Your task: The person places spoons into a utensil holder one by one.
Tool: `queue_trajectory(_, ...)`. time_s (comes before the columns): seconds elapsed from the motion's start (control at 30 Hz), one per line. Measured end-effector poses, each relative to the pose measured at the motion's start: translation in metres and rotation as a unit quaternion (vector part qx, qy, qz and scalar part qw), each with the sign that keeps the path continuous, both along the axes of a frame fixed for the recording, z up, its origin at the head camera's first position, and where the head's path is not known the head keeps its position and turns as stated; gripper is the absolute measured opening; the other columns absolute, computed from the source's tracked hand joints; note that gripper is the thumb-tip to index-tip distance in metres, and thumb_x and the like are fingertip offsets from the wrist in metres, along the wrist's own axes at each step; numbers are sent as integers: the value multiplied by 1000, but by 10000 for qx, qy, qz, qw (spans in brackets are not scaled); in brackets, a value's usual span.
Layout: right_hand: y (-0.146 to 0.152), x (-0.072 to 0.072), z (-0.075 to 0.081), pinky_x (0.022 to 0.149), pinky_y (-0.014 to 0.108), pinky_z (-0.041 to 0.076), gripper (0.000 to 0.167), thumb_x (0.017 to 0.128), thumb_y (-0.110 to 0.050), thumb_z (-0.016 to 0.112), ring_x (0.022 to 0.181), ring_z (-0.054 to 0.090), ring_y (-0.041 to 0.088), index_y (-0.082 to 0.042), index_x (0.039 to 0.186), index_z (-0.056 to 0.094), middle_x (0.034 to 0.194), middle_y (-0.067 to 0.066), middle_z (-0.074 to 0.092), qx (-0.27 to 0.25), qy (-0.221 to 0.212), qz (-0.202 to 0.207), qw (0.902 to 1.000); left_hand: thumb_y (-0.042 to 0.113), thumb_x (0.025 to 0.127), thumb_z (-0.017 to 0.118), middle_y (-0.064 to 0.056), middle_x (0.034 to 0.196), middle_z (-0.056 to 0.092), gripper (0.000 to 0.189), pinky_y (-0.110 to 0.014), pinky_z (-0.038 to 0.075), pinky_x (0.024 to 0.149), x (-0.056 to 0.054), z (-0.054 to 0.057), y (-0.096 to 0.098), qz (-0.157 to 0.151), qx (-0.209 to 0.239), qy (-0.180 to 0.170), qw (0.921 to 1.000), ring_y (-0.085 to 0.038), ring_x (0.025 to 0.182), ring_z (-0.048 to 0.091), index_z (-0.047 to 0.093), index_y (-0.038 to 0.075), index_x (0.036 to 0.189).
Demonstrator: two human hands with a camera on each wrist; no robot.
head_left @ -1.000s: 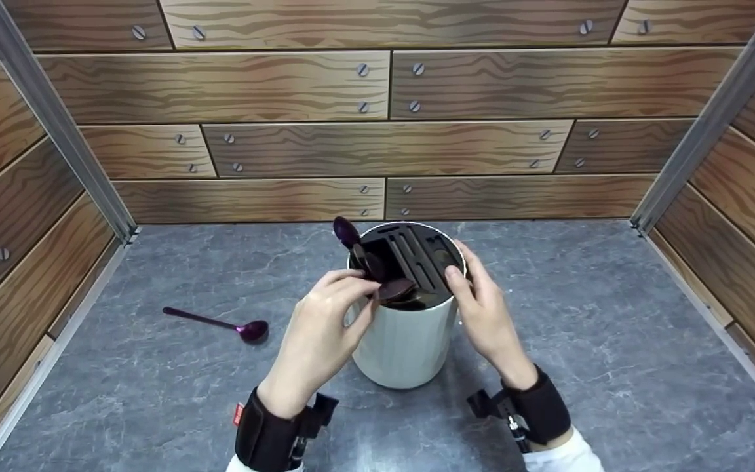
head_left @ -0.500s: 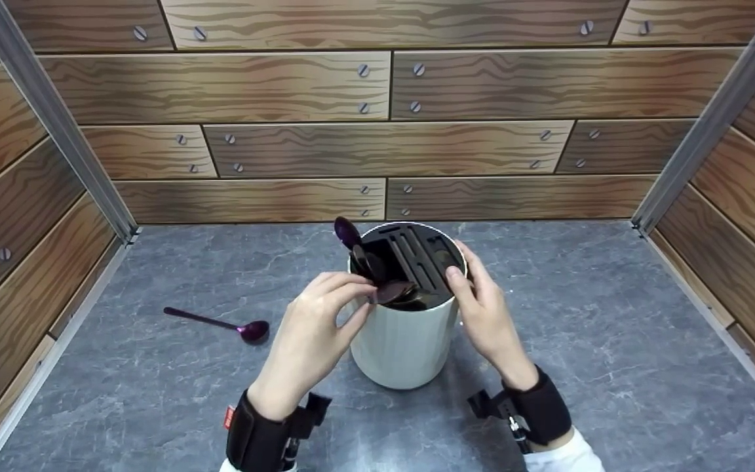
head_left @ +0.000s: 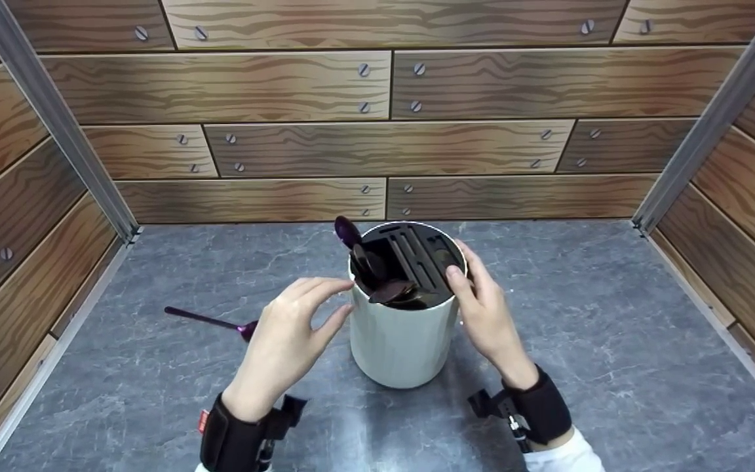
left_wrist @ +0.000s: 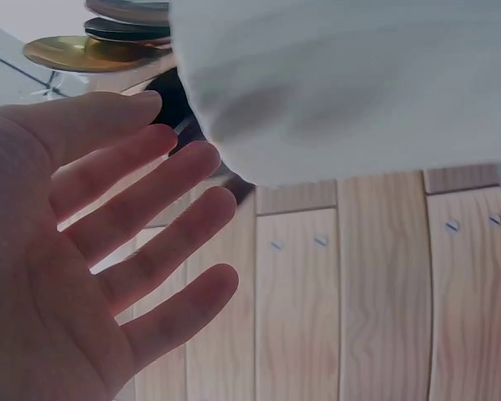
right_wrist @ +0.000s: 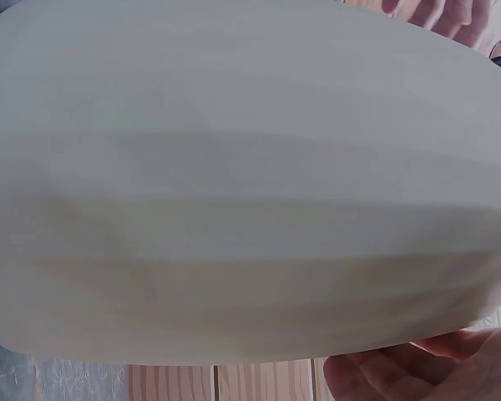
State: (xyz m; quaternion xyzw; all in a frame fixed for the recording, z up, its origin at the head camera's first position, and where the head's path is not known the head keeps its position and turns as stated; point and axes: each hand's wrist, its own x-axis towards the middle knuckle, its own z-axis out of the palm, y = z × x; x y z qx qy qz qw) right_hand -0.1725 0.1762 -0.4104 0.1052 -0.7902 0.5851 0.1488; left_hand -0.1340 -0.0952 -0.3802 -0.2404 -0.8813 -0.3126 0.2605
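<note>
A pale, round utensil holder (head_left: 404, 347) with a black slotted insert (head_left: 417, 255) stands upright on the table. My right hand (head_left: 485, 314) holds its right side, thumb over the rim and fingers around the wall. Several spoons stand head-up in the large left opening: a purple spoon (head_left: 347, 231) leans out at the back, and dark spoon heads (head_left: 392, 291) cluster at the front rim. Just left of the rim is my left hand (head_left: 289, 331), fingers extended and holding nothing. In the left wrist view its palm shows bare, below a gold-toned spoon head (left_wrist: 75, 54).
A purple spoon (head_left: 200, 318) lies on the grey marbled table (head_left: 613, 341) to the left, its bowl partly covered by my left hand. Wood-patterned walls (head_left: 286, 151) enclose the back and both sides, with metal posts (head_left: 56, 118) at the corners.
My left hand has let go of a dark spoon at the holder's front rim and drawn back left, now overlapping the loose spoon's bowl. The right hand and holder have stayed put.
</note>
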Motion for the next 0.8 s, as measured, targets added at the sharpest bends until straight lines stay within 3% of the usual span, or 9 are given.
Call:
queue_trajectory(0.37,1,1,-1,108,6,43,50,111,-15,47,142,57,37,0,158,42,160,21,52,7,42,7,10000,13,94,79,-7,119,79,31,-45,62,97,-15,-30,-42,511,-551,-493,9960,-26,113,74,76,12,124)
queue_trajectory(0.63,1,1,1,110,5,41,49,111,-15,46,145,54,35,0,158,43,161,21,51,32,89,3,10000,12,95,77,-14,124,77,30,-54,60,100,-32,-57,-72,765,-573,-1206,9881,-36,117,72,75,8,125)
queue_trajectory(0.8,1,0,-1,110,4,40,49,111,-15,47,145,54,34,-1,158,43,161,19,51,63,28,-13,10000,11,96,74,-18,128,75,31,-56,57,104,-41,-70,-83,847,-630,-1464,9836,-39,121,70,74,6,127)
